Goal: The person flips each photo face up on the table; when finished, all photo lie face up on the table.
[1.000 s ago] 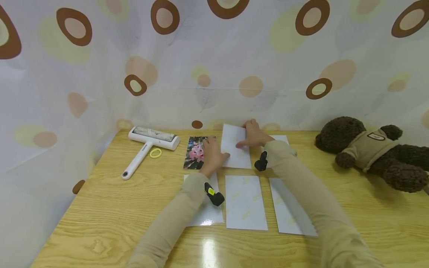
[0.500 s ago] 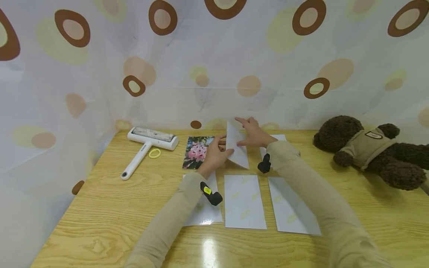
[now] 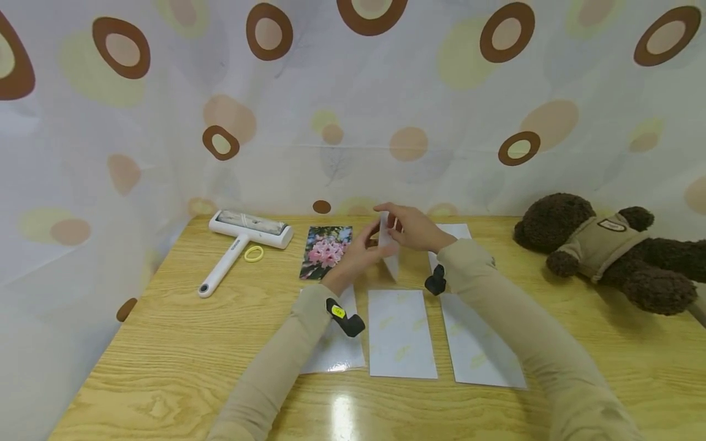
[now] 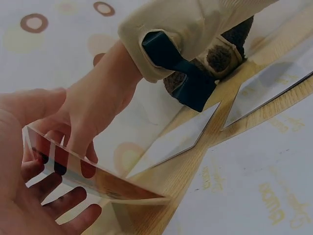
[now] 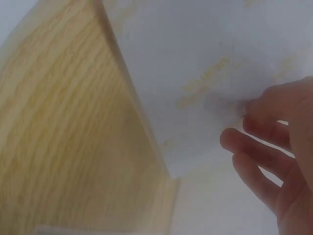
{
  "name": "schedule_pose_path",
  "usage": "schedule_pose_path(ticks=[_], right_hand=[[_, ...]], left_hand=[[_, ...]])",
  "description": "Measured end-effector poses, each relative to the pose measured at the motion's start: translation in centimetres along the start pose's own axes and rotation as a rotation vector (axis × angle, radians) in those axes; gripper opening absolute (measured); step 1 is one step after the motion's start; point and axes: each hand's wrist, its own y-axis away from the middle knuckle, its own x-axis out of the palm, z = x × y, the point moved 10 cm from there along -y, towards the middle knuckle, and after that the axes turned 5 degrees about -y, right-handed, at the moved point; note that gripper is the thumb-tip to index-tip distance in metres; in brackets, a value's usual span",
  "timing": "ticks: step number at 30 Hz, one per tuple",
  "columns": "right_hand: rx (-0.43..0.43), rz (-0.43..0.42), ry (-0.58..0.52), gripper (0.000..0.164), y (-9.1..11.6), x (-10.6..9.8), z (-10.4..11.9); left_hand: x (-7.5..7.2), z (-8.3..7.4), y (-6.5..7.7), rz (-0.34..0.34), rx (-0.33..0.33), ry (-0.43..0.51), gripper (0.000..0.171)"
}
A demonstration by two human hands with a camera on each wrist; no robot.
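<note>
A photo card (image 3: 390,264) stands nearly on edge at the back middle of the table, its white backing facing right. My left hand (image 3: 353,260) holds it from the left, thumb near its front edge. With my right hand (image 3: 417,230) I grip its upper part, fingers reaching over the top. In the left wrist view the glossy picture side (image 4: 110,183) faces my left fingers and reflects them. The right wrist view shows my right thumb against the white backing (image 5: 195,63), which bears faint yellow lettering. Beside my left hand lies a pink flower photo (image 3: 326,251), picture up.
White-backed cards lie in a front row, including a middle card (image 3: 402,334) and a right card (image 3: 482,343). Another card (image 3: 456,230) is partly hidden behind my right wrist. A lint roller (image 3: 250,229) and yellow ring (image 3: 254,253) lie left; a brown teddy bear (image 3: 601,245) lies right.
The photo card has swung from lying tilted, white backing up, to nearly upright on its edge. My left fingers have moved round its left side; my right fingers have come over its top.
</note>
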Motion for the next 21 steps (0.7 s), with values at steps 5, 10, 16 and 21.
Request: schedule_pose_path(ticks=[5, 10, 16, 21], right_hand=[[0.062, -0.053, -0.023, 0.037, 0.4, -0.7, -0.3], [0.148, -0.043, -0.15, 0.032, 0.7, -0.5, -0.7], [0.212, -0.047, -0.223, 0.036, 1.8, -1.1, -1.4], [0.248, -0.015, -0.218, 0.045, 2.8, -1.6, -1.9]], left_hand=[[0.9, -0.1, 0.2, 0.092, 0.023, 0.018, 0.071], [1.0, -0.2, 0.5, 0.108, 0.053, 0.04, 0.059], [1.5, -0.7, 0.6, 0.135, 0.134, 0.046, 0.058], [2.2, -0.6, 0.3, 0.16, 0.152, -0.053, 0.048]])
